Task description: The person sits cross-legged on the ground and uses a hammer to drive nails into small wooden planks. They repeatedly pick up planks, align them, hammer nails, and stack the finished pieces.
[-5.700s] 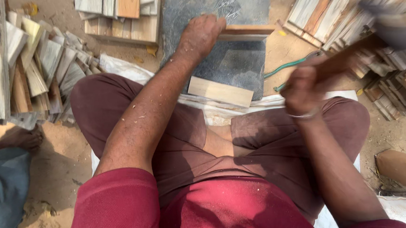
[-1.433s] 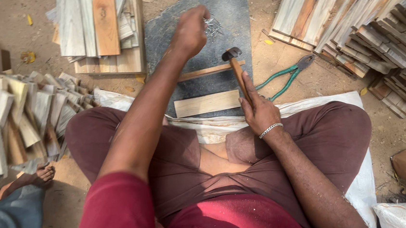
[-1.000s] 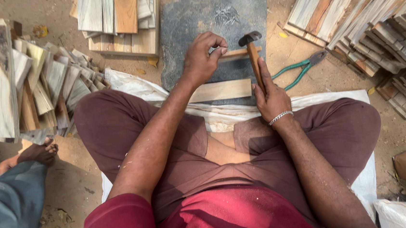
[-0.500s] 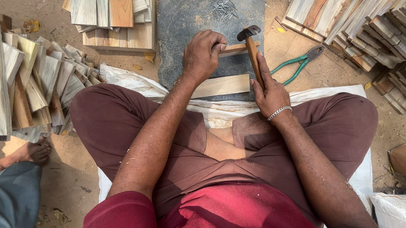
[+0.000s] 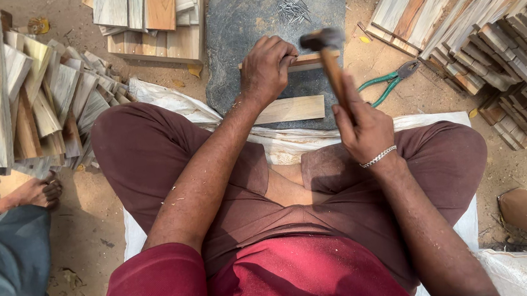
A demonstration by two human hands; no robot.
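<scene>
a person sits cross-legged on a white sack (image 5: 288, 141) at the near edge of a dark stone slab (image 5: 247, 24); the left hand (image 5: 265, 68) reaches forward over the slab, arm nearly straight, fingers curled down and pinched narrow on the left part of a thin wooden strip (image 5: 307, 61) lying crosswise on the stone; whether a nail sits between the fingertips cannot be told; the right hand (image 5: 362, 127), a silver bracelet at the wrist, is wrapped tight around the wooden handle of a hammer (image 5: 329, 61), elbow bent, the handle rising forward so that the dark metal head, blurred, hangs just above the strip beside the left hand's knuckles; the strip is pale, narrow and reddish along its top; a second, broader pale wooden plank (image 5: 292, 109) lies flat on the slab's near end, between the strip and the person's knees; a loose heap of small nails (image 5: 290, 7) rests on the slab's far end; green-handled pliers (image 5: 390, 81) lie on the sandy ground just right of the slab; stacked wood offcuts (image 5: 140, 17) sit beyond its far left corner, with more wood pieces (image 5: 492, 30) piled well to its right; another person's bare foot (image 5: 29, 194) rests on the ground far left of the slab
</scene>
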